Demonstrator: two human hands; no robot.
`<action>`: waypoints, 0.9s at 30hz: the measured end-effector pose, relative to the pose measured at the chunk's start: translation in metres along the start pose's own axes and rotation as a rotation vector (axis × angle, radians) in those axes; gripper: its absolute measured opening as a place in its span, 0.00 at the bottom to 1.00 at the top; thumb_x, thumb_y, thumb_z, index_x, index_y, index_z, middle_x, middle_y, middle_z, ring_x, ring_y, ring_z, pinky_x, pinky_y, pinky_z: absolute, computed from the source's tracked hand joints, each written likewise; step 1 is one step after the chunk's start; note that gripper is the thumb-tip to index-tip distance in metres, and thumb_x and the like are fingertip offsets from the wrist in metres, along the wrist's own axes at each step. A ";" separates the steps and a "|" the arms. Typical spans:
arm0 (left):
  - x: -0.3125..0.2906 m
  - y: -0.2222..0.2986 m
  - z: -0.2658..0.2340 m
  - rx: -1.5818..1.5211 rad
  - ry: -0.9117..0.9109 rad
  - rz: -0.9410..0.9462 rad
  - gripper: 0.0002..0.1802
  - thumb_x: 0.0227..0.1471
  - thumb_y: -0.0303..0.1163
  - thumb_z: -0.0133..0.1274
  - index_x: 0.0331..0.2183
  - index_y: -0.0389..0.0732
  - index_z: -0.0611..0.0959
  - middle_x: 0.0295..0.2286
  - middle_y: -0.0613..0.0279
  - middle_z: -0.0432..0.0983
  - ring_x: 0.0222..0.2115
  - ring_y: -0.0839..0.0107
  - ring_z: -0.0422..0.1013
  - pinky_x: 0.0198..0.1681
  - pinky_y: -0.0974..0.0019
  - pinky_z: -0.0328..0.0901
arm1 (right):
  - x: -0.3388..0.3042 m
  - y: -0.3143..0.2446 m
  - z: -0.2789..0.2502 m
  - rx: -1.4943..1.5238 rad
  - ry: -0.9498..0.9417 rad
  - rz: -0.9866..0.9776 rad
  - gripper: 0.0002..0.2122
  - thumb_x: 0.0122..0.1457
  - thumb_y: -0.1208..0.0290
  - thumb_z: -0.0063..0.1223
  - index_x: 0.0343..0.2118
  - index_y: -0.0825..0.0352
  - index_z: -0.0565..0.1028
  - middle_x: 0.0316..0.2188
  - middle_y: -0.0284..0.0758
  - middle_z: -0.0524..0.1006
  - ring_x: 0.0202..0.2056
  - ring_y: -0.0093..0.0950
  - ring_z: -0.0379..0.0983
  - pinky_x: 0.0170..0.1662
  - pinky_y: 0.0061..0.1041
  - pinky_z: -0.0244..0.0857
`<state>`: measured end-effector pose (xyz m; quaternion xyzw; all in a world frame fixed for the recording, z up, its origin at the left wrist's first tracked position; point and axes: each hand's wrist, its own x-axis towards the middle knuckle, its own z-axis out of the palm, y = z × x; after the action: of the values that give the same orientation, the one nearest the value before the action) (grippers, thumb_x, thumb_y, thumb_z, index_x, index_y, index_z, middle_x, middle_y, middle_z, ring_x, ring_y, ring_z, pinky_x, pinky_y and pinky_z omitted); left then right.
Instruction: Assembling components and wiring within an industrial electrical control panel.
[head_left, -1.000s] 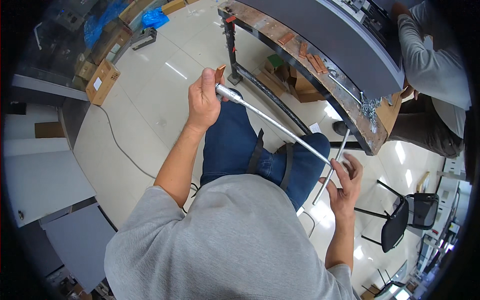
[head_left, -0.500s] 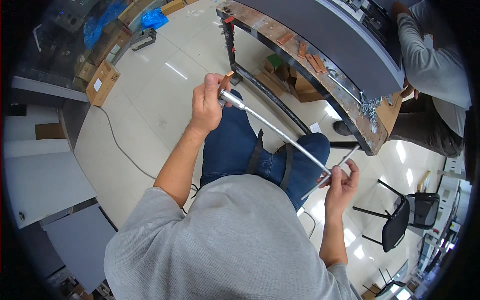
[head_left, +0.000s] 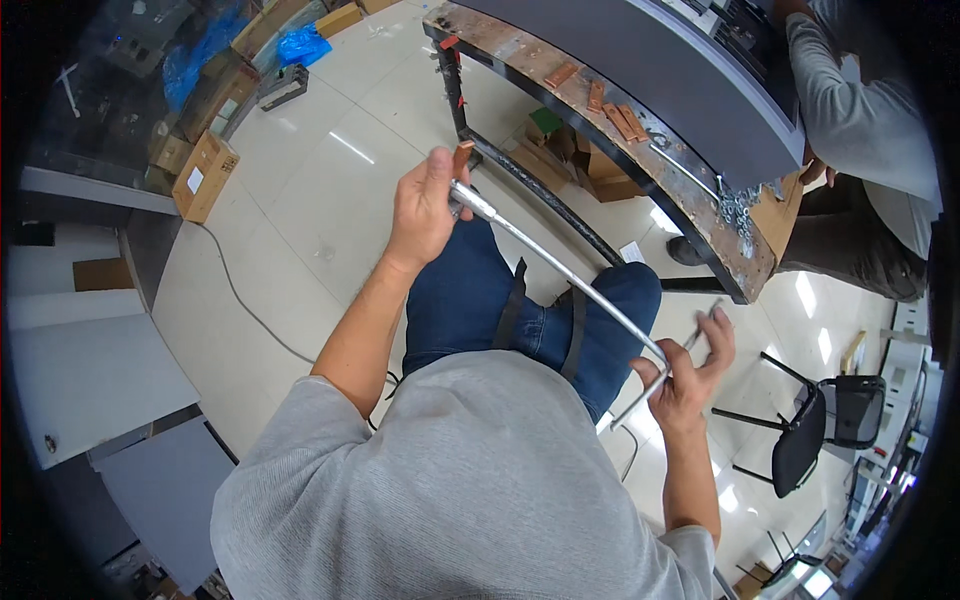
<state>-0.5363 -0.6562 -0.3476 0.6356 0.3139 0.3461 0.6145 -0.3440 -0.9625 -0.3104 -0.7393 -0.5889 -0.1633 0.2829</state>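
Observation:
Above my lap, a long silver T-handle socket wrench [head_left: 568, 275] runs slantwise between my hands. My left hand [head_left: 418, 212] is closed on a small copper bar [head_left: 461, 160], right at the wrench's socket end. What sits inside the socket is hidden by the fingers and the tool. At the other end, my right hand [head_left: 686, 388] curls round the junction of the shaft and the crossbar. Its thumb and some fingers stand apart, and the crossbar slants past them, its far end blurred.
A worn workbench [head_left: 520, 48] ahead carries several copper bars [head_left: 618, 122], a metal rod [head_left: 683, 167], a pile of small metal hardware [head_left: 738, 212] and a big grey cabinet [head_left: 640, 60]. Another person [head_left: 860, 120] stands at its right. A black chair [head_left: 800, 440] is at right, cardboard boxes [head_left: 207, 175] at left.
My right hand has shifted slightly right and its fingers have spread, while the crossbar has turned. My left hand has moved a little to the right with the copper bar and socket end.

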 end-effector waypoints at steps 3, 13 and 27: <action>0.005 -0.003 0.023 0.136 0.049 0.094 0.28 0.68 0.52 0.35 0.29 0.39 0.77 0.18 0.67 0.69 0.17 0.80 0.63 0.19 0.74 0.57 | 0.005 0.010 -0.008 -0.009 -0.087 -0.181 0.23 0.58 0.45 0.53 0.21 0.64 0.75 0.24 0.36 0.73 0.31 0.36 0.72 0.54 0.45 0.60; 0.030 -0.010 0.001 0.154 0.049 0.119 0.27 0.67 0.56 0.34 0.35 0.43 0.76 0.27 0.71 0.68 0.26 0.81 0.63 0.25 0.75 0.58 | -0.017 -0.004 0.001 0.750 -0.095 0.531 0.15 0.61 0.69 0.53 0.17 0.66 0.71 0.16 0.40 0.70 0.22 0.42 0.67 0.31 0.37 0.60; 0.071 0.011 0.119 0.035 -0.360 0.098 0.35 0.68 0.53 0.31 0.61 0.33 0.64 0.56 0.45 0.65 0.55 0.53 0.63 0.59 0.51 0.57 | -0.060 -0.059 -0.046 0.421 0.077 0.621 0.17 0.62 0.61 0.51 0.21 0.69 0.72 0.18 0.45 0.73 0.26 0.48 0.72 0.30 0.43 0.64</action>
<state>-0.3981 -0.6652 -0.3330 0.7123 0.1734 0.2509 0.6321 -0.4115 -1.0286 -0.2955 -0.8015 -0.3462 0.0272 0.4868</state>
